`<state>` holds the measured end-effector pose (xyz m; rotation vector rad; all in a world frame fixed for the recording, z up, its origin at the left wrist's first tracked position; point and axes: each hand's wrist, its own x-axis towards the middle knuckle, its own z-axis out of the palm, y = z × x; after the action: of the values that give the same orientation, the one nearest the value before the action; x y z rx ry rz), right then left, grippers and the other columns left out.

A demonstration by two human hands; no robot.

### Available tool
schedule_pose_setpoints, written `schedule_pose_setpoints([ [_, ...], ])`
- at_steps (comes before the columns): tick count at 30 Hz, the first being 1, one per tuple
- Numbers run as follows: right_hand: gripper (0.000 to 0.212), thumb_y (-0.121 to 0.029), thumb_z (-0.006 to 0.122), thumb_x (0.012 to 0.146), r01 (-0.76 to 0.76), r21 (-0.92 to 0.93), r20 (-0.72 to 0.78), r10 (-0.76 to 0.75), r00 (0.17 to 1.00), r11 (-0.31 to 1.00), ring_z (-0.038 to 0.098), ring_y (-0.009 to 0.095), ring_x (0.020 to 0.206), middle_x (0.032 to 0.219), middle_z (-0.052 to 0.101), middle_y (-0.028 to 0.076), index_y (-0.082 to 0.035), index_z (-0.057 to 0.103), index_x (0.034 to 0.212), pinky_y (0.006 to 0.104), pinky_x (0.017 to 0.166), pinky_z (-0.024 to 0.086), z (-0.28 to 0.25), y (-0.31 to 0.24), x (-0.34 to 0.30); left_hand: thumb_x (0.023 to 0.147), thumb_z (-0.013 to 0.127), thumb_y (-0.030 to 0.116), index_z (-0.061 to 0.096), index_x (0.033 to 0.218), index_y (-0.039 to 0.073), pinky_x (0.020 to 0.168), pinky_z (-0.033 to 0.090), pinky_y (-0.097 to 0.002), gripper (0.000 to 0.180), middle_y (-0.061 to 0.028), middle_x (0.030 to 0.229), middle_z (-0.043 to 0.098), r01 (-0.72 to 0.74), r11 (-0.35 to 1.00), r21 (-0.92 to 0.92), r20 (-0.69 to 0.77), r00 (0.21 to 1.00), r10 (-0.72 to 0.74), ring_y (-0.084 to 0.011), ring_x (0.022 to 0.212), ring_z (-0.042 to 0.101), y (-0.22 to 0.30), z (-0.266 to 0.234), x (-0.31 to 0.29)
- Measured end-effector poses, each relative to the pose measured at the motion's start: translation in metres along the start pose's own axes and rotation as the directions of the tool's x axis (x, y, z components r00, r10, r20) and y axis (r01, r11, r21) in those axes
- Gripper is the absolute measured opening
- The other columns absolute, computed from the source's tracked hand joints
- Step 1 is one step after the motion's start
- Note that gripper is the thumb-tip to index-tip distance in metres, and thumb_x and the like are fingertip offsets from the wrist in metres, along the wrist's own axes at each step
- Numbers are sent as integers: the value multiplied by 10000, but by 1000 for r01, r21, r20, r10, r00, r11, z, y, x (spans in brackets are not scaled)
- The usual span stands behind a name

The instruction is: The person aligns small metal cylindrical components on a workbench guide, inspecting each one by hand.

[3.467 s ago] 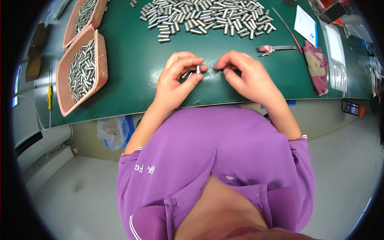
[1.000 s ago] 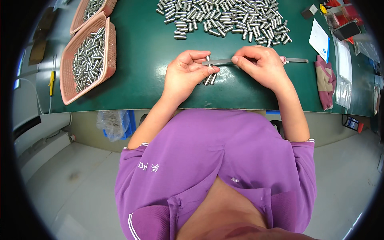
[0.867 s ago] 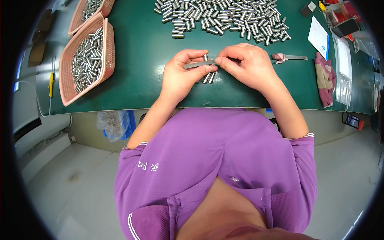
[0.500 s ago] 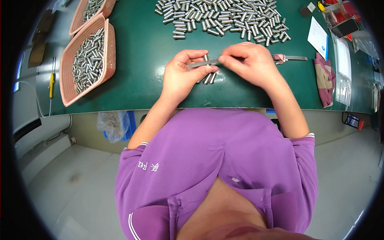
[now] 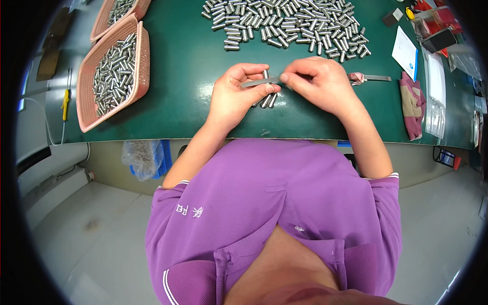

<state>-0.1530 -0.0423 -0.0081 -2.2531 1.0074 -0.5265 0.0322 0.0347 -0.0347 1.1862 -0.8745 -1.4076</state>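
Note:
My left hand is closed on a short shiny metal pin, which stands nearly upright between thumb and fingertips. Across the pin lies a narrow flat grey metal strip. Its right end meets the pinched thumb and finger of my right hand; the other right fingers are curled in. Just below the left thumb, a few more metal pins rest on the green table, partly hidden by the hand.
A large pile of metal pins spreads at the back. Pink baskets of pins stand at left, by a yellow-handled tool. At right lie a strip with pink wrapping, a paper and a folded cloth.
Both hands keep nearly the same pose around the pin and strip. My right hand, blurred before, now shows more sharply. The whole view has shifted slightly.

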Motion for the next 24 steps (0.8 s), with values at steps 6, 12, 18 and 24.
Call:
schedule_pose_setpoints([
  [6,185,-262,663,805,-165,26,38,164,986,986,600,167,599,681,638,56,-83,701,835,289,570,465,-26,20,-7,803,640,-97,540,1111,-27,787,545,-275,332,-143,950,654,-9,995,-102,24,1000,11,-208,871,677,-6,-6,-1],
  [12,169,-206,671,824,-212,153,-1,215,977,965,516,82,561,628,593,18,-38,684,819,243,534,419,-40,18,-14,795,648,-97,543,1094,-18,805,539,-280,326,-130,970,643,-12,996,-92,31,999,15,-198,889,671,-4,-5,1],
  [18,170,-244,672,808,-177,110,-15,179,984,978,542,114,559,643,604,26,-77,698,827,262,534,427,-31,12,-7,792,657,-85,536,1107,-16,807,537,-277,345,-133,986,636,-4,997,-75,42,999,7,-191,887,668,-3,-4,1],
  [24,172,-254,673,799,-176,119,8,177,984,977,564,129,575,645,612,33,-87,701,827,272,551,444,-32,10,-4,791,657,-91,539,1106,-21,801,539,-274,344,-135,968,643,-1,997,-78,43,999,4,-188,873,668,-5,-5,0],
])
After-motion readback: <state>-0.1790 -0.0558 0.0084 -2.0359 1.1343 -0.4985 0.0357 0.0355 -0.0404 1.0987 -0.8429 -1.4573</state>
